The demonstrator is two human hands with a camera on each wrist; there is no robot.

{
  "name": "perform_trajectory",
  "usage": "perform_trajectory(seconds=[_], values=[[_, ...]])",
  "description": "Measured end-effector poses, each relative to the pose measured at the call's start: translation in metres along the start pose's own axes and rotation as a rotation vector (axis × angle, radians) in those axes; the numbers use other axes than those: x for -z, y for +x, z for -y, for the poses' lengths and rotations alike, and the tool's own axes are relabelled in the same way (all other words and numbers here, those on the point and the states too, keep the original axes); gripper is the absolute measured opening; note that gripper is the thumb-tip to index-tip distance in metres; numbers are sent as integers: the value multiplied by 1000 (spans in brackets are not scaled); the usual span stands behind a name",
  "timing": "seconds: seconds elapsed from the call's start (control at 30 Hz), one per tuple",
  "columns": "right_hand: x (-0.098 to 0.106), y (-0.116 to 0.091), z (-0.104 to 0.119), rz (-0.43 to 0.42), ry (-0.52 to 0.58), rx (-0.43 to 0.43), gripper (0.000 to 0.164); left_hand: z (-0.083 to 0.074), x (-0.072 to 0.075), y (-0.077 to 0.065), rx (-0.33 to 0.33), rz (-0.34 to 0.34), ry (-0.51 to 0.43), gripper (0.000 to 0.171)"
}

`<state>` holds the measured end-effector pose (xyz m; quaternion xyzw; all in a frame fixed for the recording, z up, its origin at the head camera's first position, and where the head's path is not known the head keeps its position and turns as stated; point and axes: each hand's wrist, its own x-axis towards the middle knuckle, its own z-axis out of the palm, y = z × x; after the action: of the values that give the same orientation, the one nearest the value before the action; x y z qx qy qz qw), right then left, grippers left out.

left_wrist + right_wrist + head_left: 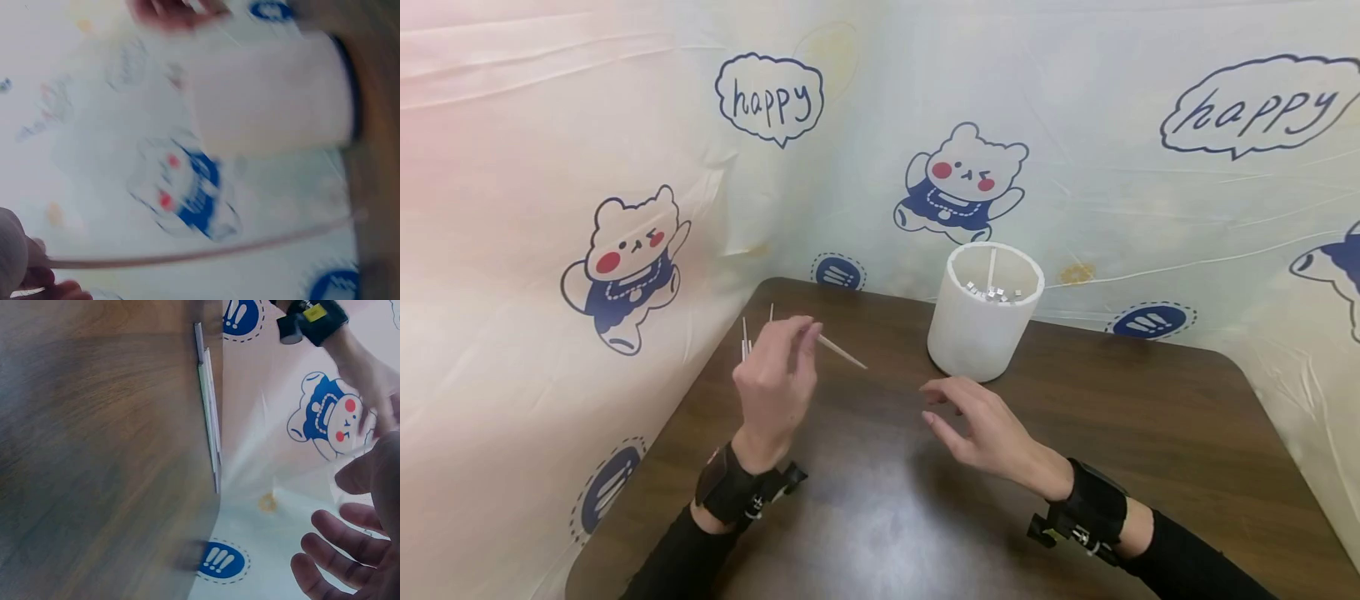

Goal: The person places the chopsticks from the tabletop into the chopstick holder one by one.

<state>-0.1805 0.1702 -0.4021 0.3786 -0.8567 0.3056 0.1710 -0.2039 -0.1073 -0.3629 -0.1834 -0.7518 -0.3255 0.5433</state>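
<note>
My left hand (775, 379) pinches one end of a thin, pale chopstick (844, 352) between thumb and fingers, above the table's left part. Its free end slants down to the right; blurred, the chopstick (187, 257) stretches across the left wrist view. My right hand (992, 433) hovers in front of a tall white bin (972, 337), its fingers loosely bent with nothing in them. Small square silver tips (995, 293) show inside the bin. Several thin sticks (211, 412) lie along the table's left side, partly behind my left hand in the head view.
The dark wooden table (1112, 417) has rounded corners. Around it hangs a pale curtain (1105, 192) printed with bears and "happy" bubbles, close to the table's left and far edges. The bin stands near the far edge, right of the left hand.
</note>
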Motion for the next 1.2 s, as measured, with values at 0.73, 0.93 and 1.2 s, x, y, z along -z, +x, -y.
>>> perform_trajectory(seconds=[0.73, 0.93, 1.2], values=[[-7, 1, 19, -35, 61, 240, 5, -97, 3, 8, -326, 9, -483, 12], [0, 9, 15, -55, 60, 254, 1, -100, -6, 22, -283, 64, -514, 12], [36, 40, -2, -171, 52, 273, 13, -102, -32, 62, -228, 130, -595, 15]])
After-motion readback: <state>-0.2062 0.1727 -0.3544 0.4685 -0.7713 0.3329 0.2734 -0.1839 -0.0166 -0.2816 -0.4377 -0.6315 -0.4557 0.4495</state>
